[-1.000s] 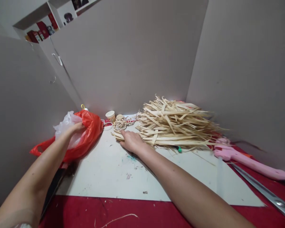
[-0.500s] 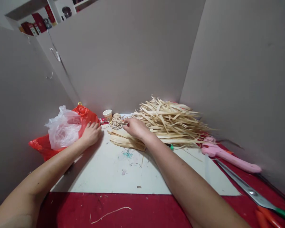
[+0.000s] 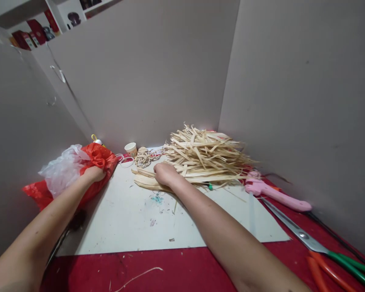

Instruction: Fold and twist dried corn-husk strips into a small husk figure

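Observation:
My left hand [image 3: 94,174] is closed on the red plastic bag [image 3: 105,157], its fingertips hidden in the folds. A crumpled clear plastic bag [image 3: 62,168] lies against the red one. Over the left end of a flat bundle of dried, straw-coloured leaf strips [image 3: 146,181] is my right hand [image 3: 166,173], fingers curled in; what they hold, if anything, is hidden. The big heap of dried strips [image 3: 200,154] rises just to its right. Behind it sits a small tangle of braided cord [image 3: 143,157].
A paper cup [image 3: 130,149] and white rings of cord [image 3: 127,162] stand by the back wall. On the right lie a pink glue gun [image 3: 280,196] and large scissors [image 3: 304,236] with green and orange handles. The white board [image 3: 118,227] rests on a red cloth [image 3: 88,271].
My left hand has moved left and gripped the red bag, which has shifted and bunched up. My right hand has drawn back from the cord and curled its fingers. The view has turned slightly.

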Demonstrator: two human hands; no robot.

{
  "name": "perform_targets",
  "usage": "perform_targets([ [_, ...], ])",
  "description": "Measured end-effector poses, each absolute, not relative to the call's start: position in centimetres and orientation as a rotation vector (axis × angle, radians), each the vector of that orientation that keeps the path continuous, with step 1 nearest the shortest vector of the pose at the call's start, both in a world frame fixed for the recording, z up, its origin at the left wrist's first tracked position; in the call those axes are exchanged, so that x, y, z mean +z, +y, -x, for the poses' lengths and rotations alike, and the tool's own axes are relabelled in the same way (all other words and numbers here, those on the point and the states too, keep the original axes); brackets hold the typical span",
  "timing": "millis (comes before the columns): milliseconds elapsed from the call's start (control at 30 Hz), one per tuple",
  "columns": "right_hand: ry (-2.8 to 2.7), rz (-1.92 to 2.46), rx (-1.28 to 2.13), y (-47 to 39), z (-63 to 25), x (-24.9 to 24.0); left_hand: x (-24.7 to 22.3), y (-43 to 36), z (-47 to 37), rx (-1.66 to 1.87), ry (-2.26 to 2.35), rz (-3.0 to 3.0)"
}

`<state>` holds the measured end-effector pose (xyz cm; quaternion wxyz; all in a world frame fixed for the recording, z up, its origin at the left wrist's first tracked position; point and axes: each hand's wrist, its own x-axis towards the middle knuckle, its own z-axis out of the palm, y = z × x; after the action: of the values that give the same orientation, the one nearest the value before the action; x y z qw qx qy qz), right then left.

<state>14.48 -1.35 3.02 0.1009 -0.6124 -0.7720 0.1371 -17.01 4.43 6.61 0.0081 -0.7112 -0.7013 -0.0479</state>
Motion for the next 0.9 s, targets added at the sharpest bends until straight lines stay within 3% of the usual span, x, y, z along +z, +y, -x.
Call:
perform_targets([
  [67,-2.238,1.781,0.408,-1.0,-14.8,3.0,7.0,3.3,14.6,0.019,-2.147,2.145],
  [167,-2.113,1.733,0.406,-0.5,-15.2,3.2,7.2,1.7,11.0,-0.159,-2.040,2.238],
  [233,-2.016,1.689,0.426,-0.3,-15.3,3.2,7.0,1.0,8.7,-0.511,-2.051,2.487],
  [333,-1.878,1.531,0.510,-0.1,-14.8,2.8,6.2,0.6,5.6,-1.235,-2.453,2.813],
  [467,-1.798,1.235,0.678,-0.2,-14.0,2.9,5.2,1.0,2.5,-2.372,-2.537,2.610],
  [533,-1.813,1.207,0.688,-0.5,-14.4,3.8,5.5,1.5,1.3,-2.723,-2.443,2.402],
  [733,-2.023,1.340,0.567,-2.8,-17.7,8.2,8.5,3.0,-1.7,-3.257,-2.302,1.881],
  [900,-2.363,1.297,0.726,-8.4,-18.9,5.2,7.9,2.6,-4.4,-3.451,-2.191,2.028],
])
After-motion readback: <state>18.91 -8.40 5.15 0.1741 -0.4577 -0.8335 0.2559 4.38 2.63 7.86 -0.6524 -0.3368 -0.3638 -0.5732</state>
